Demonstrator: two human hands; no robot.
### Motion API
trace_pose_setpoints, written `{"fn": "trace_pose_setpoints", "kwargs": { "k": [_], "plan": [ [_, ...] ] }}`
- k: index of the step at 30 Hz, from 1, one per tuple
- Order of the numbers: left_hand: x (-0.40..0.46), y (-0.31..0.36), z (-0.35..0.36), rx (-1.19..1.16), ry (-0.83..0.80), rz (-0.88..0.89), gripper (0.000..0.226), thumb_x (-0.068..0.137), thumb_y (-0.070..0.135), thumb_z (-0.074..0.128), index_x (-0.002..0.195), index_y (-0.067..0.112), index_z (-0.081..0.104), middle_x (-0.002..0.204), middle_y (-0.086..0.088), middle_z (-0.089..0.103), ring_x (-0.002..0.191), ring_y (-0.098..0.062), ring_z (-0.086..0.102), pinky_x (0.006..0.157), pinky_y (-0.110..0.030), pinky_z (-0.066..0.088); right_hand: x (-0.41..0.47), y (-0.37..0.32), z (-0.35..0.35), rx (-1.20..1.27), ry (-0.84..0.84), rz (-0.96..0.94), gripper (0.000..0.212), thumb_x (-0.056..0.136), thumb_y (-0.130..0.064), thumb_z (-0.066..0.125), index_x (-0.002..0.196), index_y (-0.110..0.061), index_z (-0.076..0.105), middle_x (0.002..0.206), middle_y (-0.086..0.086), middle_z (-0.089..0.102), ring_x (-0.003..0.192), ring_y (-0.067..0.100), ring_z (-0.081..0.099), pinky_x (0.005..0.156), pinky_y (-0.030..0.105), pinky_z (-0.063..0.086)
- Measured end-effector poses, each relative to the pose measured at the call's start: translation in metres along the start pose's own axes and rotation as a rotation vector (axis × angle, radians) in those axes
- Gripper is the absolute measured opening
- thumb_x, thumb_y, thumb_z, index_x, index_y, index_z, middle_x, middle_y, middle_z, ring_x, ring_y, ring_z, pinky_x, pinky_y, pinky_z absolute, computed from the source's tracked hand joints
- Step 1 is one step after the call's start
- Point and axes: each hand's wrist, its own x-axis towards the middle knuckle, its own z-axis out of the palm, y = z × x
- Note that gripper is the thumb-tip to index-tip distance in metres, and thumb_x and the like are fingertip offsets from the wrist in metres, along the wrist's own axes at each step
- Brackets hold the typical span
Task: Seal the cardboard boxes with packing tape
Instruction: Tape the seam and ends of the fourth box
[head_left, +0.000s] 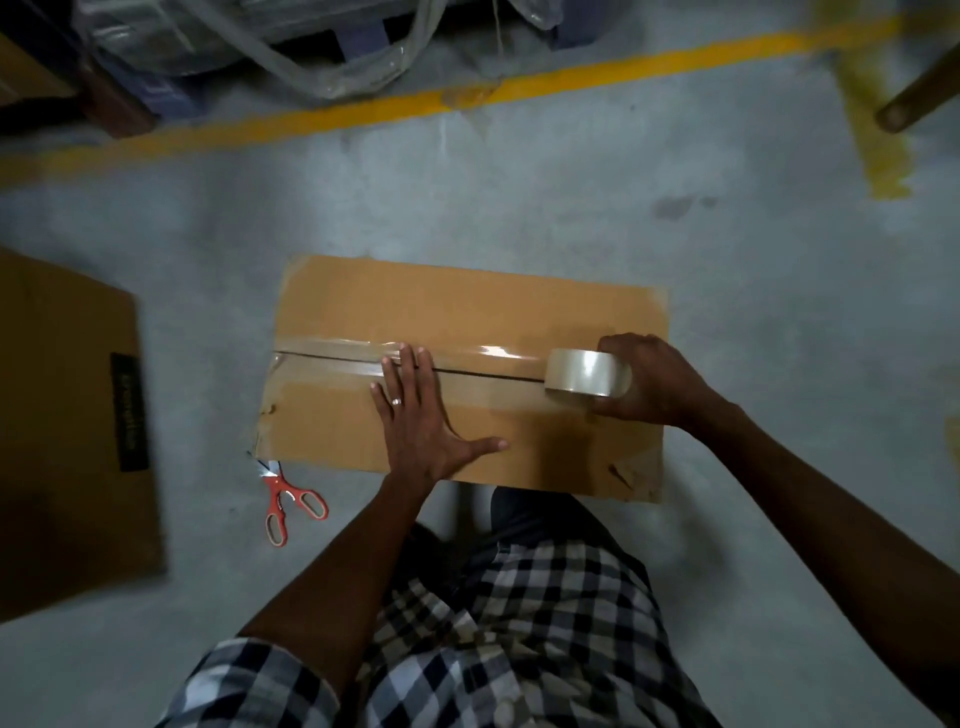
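Tape (483, 358) is being laid along the centre seam of the cardboard box (467, 306) on the floor, pressed flat by the straight-fingered left hand (423, 415), while the roll (587, 378) is gripped by the right hand (649, 382), seemingly to keep the strip taut.

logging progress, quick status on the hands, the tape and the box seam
Left hand flat on box. Right hand grips tape roll, near seam's right end. Scissors on floor, clear of the work.
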Motion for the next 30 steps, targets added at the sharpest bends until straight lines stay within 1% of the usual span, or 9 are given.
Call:
{"fn": "trace_pose_setpoints", "kwargs": {
  "k": [4,8,13,17,19,21,23,27,30],
  "plan": [
    [0.007,0.005,-0.007,0.074,-0.066,0.051,0.166,0.043,0.112,0.042,0.162,0.010,-0.013,0.168,-0.014,-0.026,0.153,-0.036,-0.027,0.123,-0.062,-0.011,-0.004,0.018,0.013,0.131,-0.012,0.044,0.066,0.062,-0.063,0.079,0.104,-0.015,0.064,0.101,0.002,0.060,0.100,0.026,0.053,0.078,0.030,0.035],
    [0.015,0.010,-0.015,0.137,-0.101,0.145,0.166,0.043,0.112,0.039,0.162,0.009,-0.015,0.167,-0.015,-0.026,0.154,-0.036,-0.025,0.121,-0.060,-0.016,-0.017,0.020,0.023,0.470,0.020,0.185,0.088,0.053,-0.086,0.075,0.109,-0.019,0.062,0.112,-0.006,0.056,0.099,0.017,0.057,0.080,0.031,0.050],
    [0.024,0.020,-0.022,0.255,-0.141,0.310,0.156,0.051,0.107,0.039,0.158,0.013,-0.023,0.167,-0.015,-0.027,0.154,-0.036,-0.025,0.123,-0.061,-0.011,-0.020,0.009,0.025,0.649,0.155,0.218,0.068,0.085,-0.078,0.051,0.097,-0.013,0.066,0.106,0.002,0.062,0.100,0.016,0.059,0.087,0.029,0.048],
    [0.027,0.020,-0.016,0.254,-0.194,0.348,0.151,0.057,0.103,0.042,0.159,0.014,-0.024,0.165,-0.015,-0.032,0.153,-0.036,-0.028,0.124,-0.060,-0.008,-0.020,0.003,0.025,0.664,0.164,0.290,0.056,0.081,-0.070,0.067,0.097,-0.016,0.068,0.106,-0.003,0.061,0.098,0.010,0.059,0.083,0.023,0.046],
    [0.026,0.017,-0.013,0.240,-0.200,0.349,0.149,0.059,0.103,0.042,0.160,0.015,-0.022,0.164,-0.016,-0.034,0.152,-0.036,-0.030,0.124,-0.058,-0.011,-0.022,0.001,0.023,0.694,0.140,0.338,0.043,0.082,-0.060,0.074,0.088,-0.018,0.068,0.097,-0.007,0.063,0.087,0.004,0.059,0.075,0.019,0.044],
    [0.027,0.016,-0.010,0.237,-0.199,0.351,0.148,0.059,0.103,0.040,0.160,0.015,-0.023,0.164,-0.016,-0.035,0.152,-0.037,-0.031,0.122,-0.057,-0.015,-0.023,0.000,0.023,0.644,0.156,0.344,0.048,0.081,-0.059,0.075,0.068,-0.016,0.059,0.070,-0.007,0.057,0.061,0.003,0.051,0.059,0.017,0.037],
    [0.028,0.017,-0.009,0.241,-0.207,0.349,0.148,0.059,0.103,0.041,0.159,0.017,-0.025,0.163,-0.016,-0.036,0.151,-0.038,-0.031,0.122,-0.056,-0.016,-0.022,0.001,0.018,0.515,0.208,0.298,0.060,0.079,-0.062,0.076,0.058,-0.013,0.048,0.053,-0.004,0.047,0.047,0.006,0.040,0.050,0.018,0.032],
    [0.029,0.016,-0.007,0.229,-0.192,0.352,0.146,0.059,0.105,0.035,0.162,0.015,-0.017,0.165,-0.019,-0.031,0.152,-0.040,-0.027,0.122,-0.058,-0.015,-0.028,0.024,-0.007,0.229,0.233,0.234,0.067,0.070,-0.074,0.074,0.054,-0.018,0.041,0.047,-0.007,0.041,0.043,0.009,0.038,0.050,0.027,0.034],
    [0.027,0.016,-0.005,0.223,-0.186,0.359,0.146,0.059,0.106,0.030,0.163,0.013,-0.011,0.167,-0.021,-0.025,0.154,-0.041,-0.023,0.123,-0.060,-0.011,-0.037,0.046,-0.018,0.144,0.224,0.188,0.075,0.075,-0.085,0.060,0.052,-0.017,0.038,0.045,-0.005,0.038,0.042,0.013,0.038,0.051,0.029,0.034]
  ]
}}
